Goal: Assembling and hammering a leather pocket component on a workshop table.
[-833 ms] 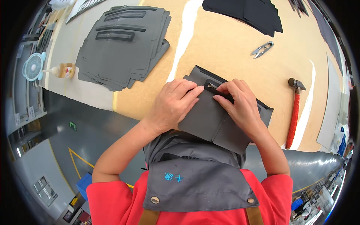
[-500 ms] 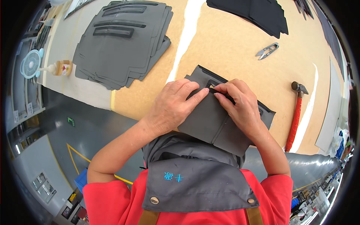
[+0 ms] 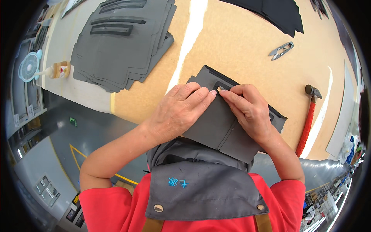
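Left hand [image 3: 178,110] braces grey panel [image 3: 208,124], can't tell if its grip is closed; right hand [image 3: 251,110] pinches black slot edging [image 3: 221,83]; keep panel taut

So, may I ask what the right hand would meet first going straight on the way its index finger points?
The right hand would probably meet the left hand, at its nearest fingertip, over the slotted grey panel, though depth is unclear.

The premises are a workshop, as evidenced by a broad worktable [image 3: 232,50] bearing stacked cut grey panels [image 3: 112,54] at far left, black panels [image 3: 276,13] at far right, snips [image 3: 279,51] and a red-handled hammer [image 3: 307,125] at right; yellow lines [image 3: 126,179] mark the grey floor [image 3: 92,125] at near left.
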`<state>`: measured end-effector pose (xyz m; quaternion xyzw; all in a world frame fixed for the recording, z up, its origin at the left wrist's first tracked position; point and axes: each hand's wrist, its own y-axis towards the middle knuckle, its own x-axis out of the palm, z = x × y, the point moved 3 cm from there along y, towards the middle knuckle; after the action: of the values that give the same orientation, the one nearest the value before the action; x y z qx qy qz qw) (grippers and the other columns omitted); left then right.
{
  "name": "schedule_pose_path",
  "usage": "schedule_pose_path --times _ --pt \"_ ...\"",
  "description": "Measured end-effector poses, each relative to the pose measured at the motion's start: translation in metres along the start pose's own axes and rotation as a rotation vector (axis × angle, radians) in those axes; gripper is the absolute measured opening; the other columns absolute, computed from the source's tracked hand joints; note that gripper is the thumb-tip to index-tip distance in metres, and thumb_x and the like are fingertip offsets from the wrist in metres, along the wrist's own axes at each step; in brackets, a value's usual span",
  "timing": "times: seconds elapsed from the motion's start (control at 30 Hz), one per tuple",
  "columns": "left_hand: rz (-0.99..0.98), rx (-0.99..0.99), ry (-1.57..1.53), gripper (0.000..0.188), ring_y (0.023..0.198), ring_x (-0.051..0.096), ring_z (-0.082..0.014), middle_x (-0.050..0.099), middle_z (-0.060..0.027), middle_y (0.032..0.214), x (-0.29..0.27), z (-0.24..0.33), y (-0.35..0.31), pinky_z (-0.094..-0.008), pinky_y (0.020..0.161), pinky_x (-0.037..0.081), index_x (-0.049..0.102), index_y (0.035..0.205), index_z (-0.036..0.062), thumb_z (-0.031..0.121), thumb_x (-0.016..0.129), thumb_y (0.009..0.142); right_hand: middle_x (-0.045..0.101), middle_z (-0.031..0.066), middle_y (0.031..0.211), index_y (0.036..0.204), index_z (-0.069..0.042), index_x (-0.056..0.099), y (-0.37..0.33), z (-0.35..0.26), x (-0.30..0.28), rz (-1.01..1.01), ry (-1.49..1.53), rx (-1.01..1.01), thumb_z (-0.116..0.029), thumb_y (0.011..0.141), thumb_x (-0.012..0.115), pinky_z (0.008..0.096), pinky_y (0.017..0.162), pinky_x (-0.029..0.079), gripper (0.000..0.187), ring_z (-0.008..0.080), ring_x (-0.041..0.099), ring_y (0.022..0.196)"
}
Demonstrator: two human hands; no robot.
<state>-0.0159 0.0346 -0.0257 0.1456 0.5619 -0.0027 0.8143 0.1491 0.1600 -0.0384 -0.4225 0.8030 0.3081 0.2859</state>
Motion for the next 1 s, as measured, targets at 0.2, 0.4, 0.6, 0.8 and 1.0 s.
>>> schedule_pose_path --times 0.2,0.4,0.6,0.8,1.0 --pt "-0.024 -0.008 -0.016 0.045 0.112 0.059 -0.0243 0.063 -0.0059 0.116 -0.003 0.000 -0.001 -0.0373 0.093 0.052 0.068 0.129 0.0025 0.007 0.066 0.084 0.062 0.0071 0.098 0.112 0.002 0.073 -0.001 -0.001 -0.003 -0.040 -0.143 -0.268 -0.001 0.077 0.071 0.0321 0.070 0.053 0.035 0.0222 0.062 0.084" --pt "-0.119 -0.048 -0.068 0.047 0.111 0.059 -0.0251 0.063 -0.0058 0.116 -0.005 -0.002 0.007 -0.0384 0.093 0.052 0.067 0.130 0.0030 0.008 0.066 0.083 0.060 0.0062 0.099 0.117 0.008 0.071 -0.007 -0.005 0.001 -0.019 -0.265 -0.373 -0.001 0.072 0.070 0.0296 0.070 0.053 0.045 0.0206 0.061 0.084" --pt "-0.182 0.051 -0.001 0.051 0.116 0.057 -0.0243 0.060 -0.0064 0.121 -0.011 -0.006 0.005 -0.0378 0.097 0.052 0.064 0.134 0.0037 0.009 0.065 0.084 0.059 0.0058 0.099 0.117 0.009 0.071 -0.007 -0.009 0.000 -0.015 -0.307 -0.381 -0.002 0.072 0.070 0.0282 0.069 0.053 0.046 0.0198 0.060 0.082" --pt "-0.238 0.126 0.059 0.053 0.118 0.056 -0.0245 0.057 -0.0070 0.126 -0.013 -0.010 0.006 -0.0379 0.099 0.052 0.062 0.137 0.0041 0.009 0.064 0.085 0.059 0.0058 0.098 0.117 0.010 0.071 -0.008 -0.010 0.002 -0.006 -0.322 -0.383 -0.003 0.071 0.070 0.0287 0.070 0.053 0.047 0.0195 0.061 0.083" --pt "-0.270 0.148 0.072 0.054 0.118 0.056 -0.0245 0.056 -0.0072 0.126 -0.014 -0.011 0.004 -0.0377 0.098 0.052 0.061 0.138 0.0041 0.010 0.064 0.085 0.059 0.0063 0.099 0.116 0.010 0.071 -0.009 -0.010 0.003 -0.002 -0.308 -0.395 -0.003 0.071 0.070 0.0290 0.071 0.053 0.047 0.0200 0.061 0.083"
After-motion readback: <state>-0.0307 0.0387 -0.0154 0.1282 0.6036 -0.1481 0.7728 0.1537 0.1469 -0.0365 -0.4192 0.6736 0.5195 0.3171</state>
